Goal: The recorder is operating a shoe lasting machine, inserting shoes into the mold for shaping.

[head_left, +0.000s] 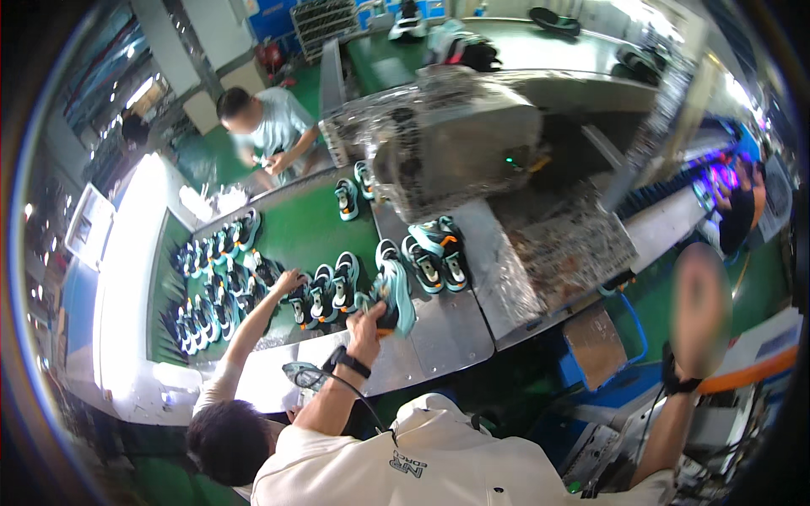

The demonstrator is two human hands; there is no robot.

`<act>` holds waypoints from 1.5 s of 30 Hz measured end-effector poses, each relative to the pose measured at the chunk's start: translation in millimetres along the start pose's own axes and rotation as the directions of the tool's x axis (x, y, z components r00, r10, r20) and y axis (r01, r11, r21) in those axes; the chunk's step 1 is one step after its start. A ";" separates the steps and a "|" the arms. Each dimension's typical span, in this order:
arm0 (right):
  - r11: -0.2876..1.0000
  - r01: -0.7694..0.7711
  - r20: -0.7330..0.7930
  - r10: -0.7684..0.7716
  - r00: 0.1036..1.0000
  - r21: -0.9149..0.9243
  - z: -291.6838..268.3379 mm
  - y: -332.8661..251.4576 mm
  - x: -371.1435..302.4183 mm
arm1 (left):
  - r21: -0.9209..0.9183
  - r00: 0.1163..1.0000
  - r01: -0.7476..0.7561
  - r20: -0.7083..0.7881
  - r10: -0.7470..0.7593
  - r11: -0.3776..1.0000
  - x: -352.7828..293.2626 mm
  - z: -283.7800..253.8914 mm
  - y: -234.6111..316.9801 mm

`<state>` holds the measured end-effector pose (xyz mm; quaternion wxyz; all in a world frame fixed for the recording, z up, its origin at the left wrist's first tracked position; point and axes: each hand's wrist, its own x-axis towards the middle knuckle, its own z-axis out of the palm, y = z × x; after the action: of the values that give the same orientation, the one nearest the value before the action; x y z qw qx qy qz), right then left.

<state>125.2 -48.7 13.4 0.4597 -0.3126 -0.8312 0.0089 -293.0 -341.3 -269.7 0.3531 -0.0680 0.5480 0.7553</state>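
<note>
My left hand [368,324], with a black watch on its wrist, grips a teal and black sneaker [395,295] by the heel, just above the metal table [447,337]. More teal sneakers [432,251] stand on the table just beyond it. A row of like sneakers [329,291] stands to the left, on the edge of the green conveyor belt [308,223]. My right hand [702,305] is raised far out to the right, away from the shoes. It is blurred, so its fingers cannot be made out.
A co-worker's hand [291,281] reaches from the lower left onto the row of sneakers. Several more sneakers [211,287] fill the belt's left side. A plastic-wrapped machine [460,139] stands behind the table. Another person [266,122] works at the belt's far end. A cardboard box [595,346] sits at lower right.
</note>
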 end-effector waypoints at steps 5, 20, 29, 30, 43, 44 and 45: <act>0.869 0.494 0.182 -0.490 0.852 0.028 128.5 -119.5 204.0 | -0.023 0.956 0.001 -0.292 -0.008 1.000 127.1 -18.0 48.6; 0.664 0.743 0.575 -0.643 0.506 0.088 352.1 -203.5 356.2 | 0.799 0.765 -0.225 -0.210 0.609 0.558 515.7 -94.8 112.9; 0.697 0.712 0.399 -0.680 0.615 0.090 385.7 -185.5 351.9 | 0.659 0.712 -0.540 0.026 0.702 0.524 419.2 -54.8 62.4; 0.693 0.712 0.389 -0.690 0.610 0.112 390.0 -189.8 352.8 | 0.611 0.784 -0.461 -0.060 0.618 0.644 380.2 -59.7 50.1; 0.887 0.291 -0.347 -0.163 0.924 0.357 98.0 -150.7 275.8 | 0.094 0.182 0.087 0.977 -0.109 0.992 1.6 173.3 71.7; 0.891 0.120 -0.258 -0.004 0.966 0.437 66.1 -161.7 245.6 | 0.050 0.106 0.067 0.993 -0.057 0.997 -9.0 196.2 71.2; 0.904 0.027 -0.218 0.074 0.973 0.427 32.3 -157.7 216.5 | 0.018 0.042 0.029 0.999 -0.019 0.999 -31.9 225.0 71.0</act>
<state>-63.0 -52.5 206.7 0.6095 -0.2133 -0.7466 0.1599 -248.6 -169.5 -110.9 0.6463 0.4630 0.1475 0.5883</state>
